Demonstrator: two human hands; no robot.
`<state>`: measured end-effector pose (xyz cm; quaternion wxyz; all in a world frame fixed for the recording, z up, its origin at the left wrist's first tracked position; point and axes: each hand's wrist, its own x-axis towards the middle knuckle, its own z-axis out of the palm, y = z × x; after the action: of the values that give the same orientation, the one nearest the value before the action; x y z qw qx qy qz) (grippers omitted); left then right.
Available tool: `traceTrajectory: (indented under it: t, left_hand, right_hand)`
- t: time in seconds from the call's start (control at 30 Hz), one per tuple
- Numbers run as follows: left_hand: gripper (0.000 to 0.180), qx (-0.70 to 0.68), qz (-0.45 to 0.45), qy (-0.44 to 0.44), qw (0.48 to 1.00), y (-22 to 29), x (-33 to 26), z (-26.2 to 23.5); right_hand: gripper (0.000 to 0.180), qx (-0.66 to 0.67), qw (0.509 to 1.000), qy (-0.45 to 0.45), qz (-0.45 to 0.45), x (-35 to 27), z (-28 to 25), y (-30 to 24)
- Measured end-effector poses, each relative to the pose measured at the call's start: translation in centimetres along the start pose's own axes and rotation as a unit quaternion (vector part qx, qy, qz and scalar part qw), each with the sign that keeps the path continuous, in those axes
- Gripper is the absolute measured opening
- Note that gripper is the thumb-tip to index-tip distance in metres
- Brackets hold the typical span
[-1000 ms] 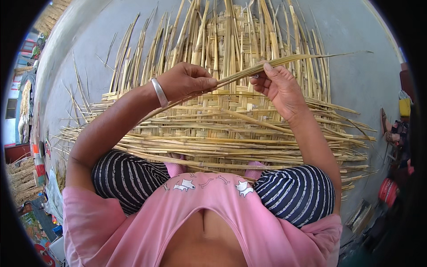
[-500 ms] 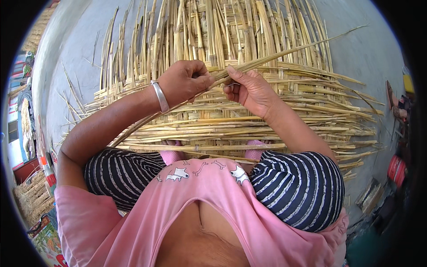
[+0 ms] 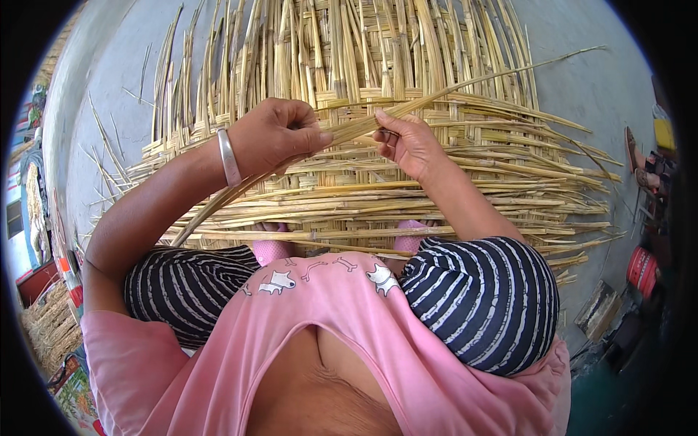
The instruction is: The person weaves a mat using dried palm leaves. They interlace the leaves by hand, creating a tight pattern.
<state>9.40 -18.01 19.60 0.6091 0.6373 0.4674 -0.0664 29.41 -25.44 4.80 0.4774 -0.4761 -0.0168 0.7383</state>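
One long bamboo strip slants over the middle of the half-woven bamboo mat, its far end reaching past the mat's right edge. The left hand is fisted around it, fingers pressed together; the right hand pinches it just beside. The mat lies on a grey concrete floor.

Right hand: drawn in from well right of the left hand to just beside it, fingertips now nearly meeting. Bamboo strip: free end beyond the right fingers, once near level, now slants up and away, its lower length passing under the left fingers.
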Motion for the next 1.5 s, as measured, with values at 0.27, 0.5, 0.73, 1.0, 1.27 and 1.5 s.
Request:
traceTrajectory:
  t: [0.27, 0.5, 0.73, 1.0, 1.27, 1.5]
  left_hand:
    - [0.024, 0.036, 0.016, -0.049, 0.998, 0.9, -3.3, -1.5]
    - [0.026, 0.083, -0.011, -0.069, 0.994, -1.0, -4.2, -3.8]
    - [0.040, 0.063, -0.072, -0.110, 0.989, -7.8, 0.0, -2.9]
    - [0.034, -0.026, -0.051, -0.091, 0.994, -4.6, 2.2, 0.6]
    - [0.034, 0.014, -0.063, -0.142, 0.988, -2.2, 1.2, 1.7]
    - [0.035, 0.035, -0.052, -0.162, 0.985, -1.5, 0.4, 1.0]
  right_hand:
    - [0.011, 0.036, 0.997, 0.069, 0.021, 2.6, -4.7, 1.9]
    - [0.014, 0.005, 0.996, 0.084, -0.037, 4.1, -7.1, 0.9]
    - [0.021, 0.076, 0.993, 0.042, -0.084, 2.2, -2.3, -0.7]
    - [0.015, 0.081, 0.996, -0.019, -0.035, 0.1, 0.4, 0.9]
    - [0.014, 0.050, 0.999, -0.004, 0.001, 0.9, -1.9, 2.7]
    - [0.012, 0.029, 0.999, 0.005, 0.017, 1.5, -3.1, 3.5]
